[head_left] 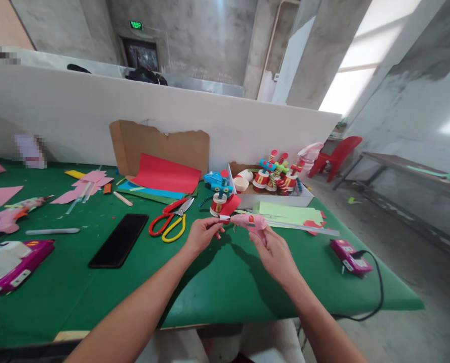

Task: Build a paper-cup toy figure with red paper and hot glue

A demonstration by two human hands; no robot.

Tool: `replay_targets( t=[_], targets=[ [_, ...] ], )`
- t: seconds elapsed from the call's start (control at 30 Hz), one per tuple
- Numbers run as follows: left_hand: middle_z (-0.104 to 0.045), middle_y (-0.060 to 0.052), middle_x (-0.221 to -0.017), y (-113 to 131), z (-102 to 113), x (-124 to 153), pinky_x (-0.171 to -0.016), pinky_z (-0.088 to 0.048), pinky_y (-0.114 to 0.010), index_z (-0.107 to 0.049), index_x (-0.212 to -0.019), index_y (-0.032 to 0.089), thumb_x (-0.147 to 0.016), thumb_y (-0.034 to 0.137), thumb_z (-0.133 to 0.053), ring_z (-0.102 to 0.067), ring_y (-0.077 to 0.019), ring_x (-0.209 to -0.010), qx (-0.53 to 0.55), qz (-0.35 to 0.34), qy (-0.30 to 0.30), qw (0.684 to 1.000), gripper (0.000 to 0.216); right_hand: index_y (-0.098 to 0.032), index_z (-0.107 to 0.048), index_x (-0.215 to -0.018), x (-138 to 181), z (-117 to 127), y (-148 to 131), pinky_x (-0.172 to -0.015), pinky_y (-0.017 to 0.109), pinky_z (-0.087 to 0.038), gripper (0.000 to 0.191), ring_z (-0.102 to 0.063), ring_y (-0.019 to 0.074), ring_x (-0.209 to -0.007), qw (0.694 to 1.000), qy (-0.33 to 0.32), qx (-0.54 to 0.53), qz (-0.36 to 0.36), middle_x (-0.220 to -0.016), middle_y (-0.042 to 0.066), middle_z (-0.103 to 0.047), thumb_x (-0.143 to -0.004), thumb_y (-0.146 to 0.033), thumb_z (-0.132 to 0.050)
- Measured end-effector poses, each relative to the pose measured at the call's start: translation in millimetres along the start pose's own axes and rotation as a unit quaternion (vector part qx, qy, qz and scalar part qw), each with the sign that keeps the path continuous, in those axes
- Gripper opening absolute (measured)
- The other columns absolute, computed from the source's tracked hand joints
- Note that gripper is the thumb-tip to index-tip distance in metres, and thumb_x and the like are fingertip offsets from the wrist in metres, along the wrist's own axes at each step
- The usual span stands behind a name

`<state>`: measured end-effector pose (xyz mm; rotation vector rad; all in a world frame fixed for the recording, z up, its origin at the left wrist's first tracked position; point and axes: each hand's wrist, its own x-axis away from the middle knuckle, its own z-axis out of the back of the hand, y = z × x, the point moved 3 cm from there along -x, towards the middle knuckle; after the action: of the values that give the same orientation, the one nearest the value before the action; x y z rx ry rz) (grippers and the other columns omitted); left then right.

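My right hand (272,249) is closed around the handle of a pink hot glue gun (249,221), a clear glue stick (304,227) jutting from its back end. Its nozzle points left, at a small red-and-white piece (225,219) pinched in the fingers of my left hand (202,234). Whether the nozzle touches that piece I cannot tell. Just behind stands a paper-cup figure (219,204) with a blue head and dark coiled arms. A red paper piece (232,203) is beside it.
Red-and-yellow scissors (172,219) and a black phone (119,241) lie left of my hands. An open box (285,200) holds several finished figures. Purple power strips (351,257) sit at both sides, one with a cable over the right edge. Coloured paper (168,174) lies at the back.
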<state>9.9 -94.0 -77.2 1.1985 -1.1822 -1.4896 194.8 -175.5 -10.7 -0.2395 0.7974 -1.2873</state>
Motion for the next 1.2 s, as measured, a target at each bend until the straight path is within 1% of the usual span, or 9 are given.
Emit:
replay_targets(
  t=[0.13, 0.3, 0.4, 0.57, 0.73, 0.83, 0.93, 1.1, 1.2],
  targets=[
    [-0.069, -0.002, -0.062, 1, 1, 0, -0.049, -0.046, -0.022, -0.075, -0.082, 0.015, -0.072, 0.036, -0.063, -0.057, -0.0108, -0.045, 0.007, 0.003, 0.000, 1.000, 0.025, -0.018, -0.067, -0.107, -1, 6, -2, -0.085, 0.037, -0.052, 0.037, -0.067, 0.0264, -0.094, 1.000, -0.001, -0.021, -0.008, -0.106, 0.013, -0.072, -0.091, -0.041, -0.043],
    [-0.070, -0.003, -0.064, 4, 1, 1, -0.051, -0.048, -0.024, -0.073, -0.082, 0.015, -0.070, 0.041, -0.068, -0.057, -0.0108, -0.046, 0.043, 0.028, -0.006, 0.999, 0.029, -0.019, -0.065, -0.084, 2, 14, 4, -0.055, 0.029, -0.049, 0.038, -0.056, 0.0167, -0.053, 0.982, -0.009, -0.165, -0.094, -0.058, 0.002, -0.061, -0.085, -0.054, -0.051],
    [-0.070, -0.004, -0.067, 6, 1, 2, -0.053, -0.050, -0.025, -0.071, -0.080, 0.014, -0.066, 0.045, -0.072, -0.058, -0.0105, -0.048, 0.101, 0.057, -0.020, 0.993, 0.034, -0.017, -0.062, -0.078, 4, 9, 11, -0.045, 0.025, -0.041, 0.043, -0.038, 0.0092, -0.039, 0.921, -0.054, -0.340, -0.184, -0.044, -0.007, -0.043, -0.080, -0.060, -0.058],
    [-0.069, -0.004, -0.066, 6, -2, 4, -0.051, -0.048, -0.024, -0.071, -0.079, 0.013, -0.060, 0.046, -0.079, -0.057, -0.0095, -0.047, 0.185, 0.105, -0.044, 0.976, 0.040, -0.017, -0.061, -0.078, 7, -2, 26, -0.042, 0.021, -0.033, 0.037, -0.026, 0.0031, -0.038, 0.813, -0.067, -0.511, -0.271, -0.048, -0.009, -0.046, -0.061, -0.044, -0.081],
    [-0.069, -0.003, -0.063, 6, -3, 5, -0.051, -0.047, -0.023, -0.070, -0.079, 0.012, -0.055, 0.046, -0.083, -0.056, -0.0089, -0.046, 0.204, 0.129, -0.047, 0.969, 0.043, -0.016, -0.061, -0.074, 10, -6, 39, -0.041, 0.018, -0.030, 0.034, -0.024, 0.0025, -0.038, 0.773, -0.079, -0.552, -0.303, -0.043, -0.011, -0.041, -0.058, -0.037, -0.083],
    [-0.069, -0.003, -0.062, 7, -2, 5, -0.050, -0.047, -0.024, -0.070, -0.078, 0.013, -0.052, 0.047, -0.084, -0.056, -0.0093, -0.045, 0.209, 0.130, -0.030, 0.969, 0.045, -0.016, -0.061, -0.073, 14, 0, 49, -0.042, 0.019, -0.031, 0.034, -0.028, 0.0034, -0.039, 0.790, -0.071, -0.525, -0.308, -0.047, -0.008, -0.048, -0.058, -0.038, -0.081],
    [-0.069, -0.002, -0.061, 8, 1, 5, -0.051, -0.046, -0.023, -0.070, -0.077, 0.012, -0.052, 0.048, -0.084, -0.056, -0.0093, -0.046, 0.208, 0.118, -0.006, 0.971, 0.045, -0.015, -0.062, -0.070, 19, 13, 67, -0.045, 0.022, -0.034, 0.033, -0.042, 0.0077, -0.046, 0.838, -0.063, -0.442, -0.312, -0.052, -0.004, -0.054, -0.059, -0.042, -0.077],
    [-0.067, -0.001, -0.058, 8, 3, 5, -0.050, -0.046, -0.023, -0.069, -0.077, 0.012, -0.050, 0.047, -0.084, -0.055, -0.0091, -0.045, 0.210, 0.121, 0.032, 0.970, 0.047, -0.017, -0.058, -0.067, 23, 33, 111, -0.046, 0.022, -0.030, 0.026, -0.043, 0.0101, -0.048, 0.914, -0.079, -0.208, -0.340, -0.053, -0.004, -0.051, -0.066, -0.041, -0.066],
    [-0.067, -0.001, -0.058, 8, 3, 6, -0.050, -0.046, -0.023, -0.069, -0.078, 0.012, -0.049, 0.047, -0.085, -0.055, -0.0093, -0.044, 0.208, 0.121, 0.034, 0.970, 0.048, -0.018, -0.056, -0.065, 18, 39, 128, -0.052, 0.024, -0.035, 0.023, -0.050, 0.0140, -0.056, 0.945, -0.101, -0.028, -0.308, -0.058, -0.001, -0.055, -0.073, -0.040, -0.060]
  ],
)
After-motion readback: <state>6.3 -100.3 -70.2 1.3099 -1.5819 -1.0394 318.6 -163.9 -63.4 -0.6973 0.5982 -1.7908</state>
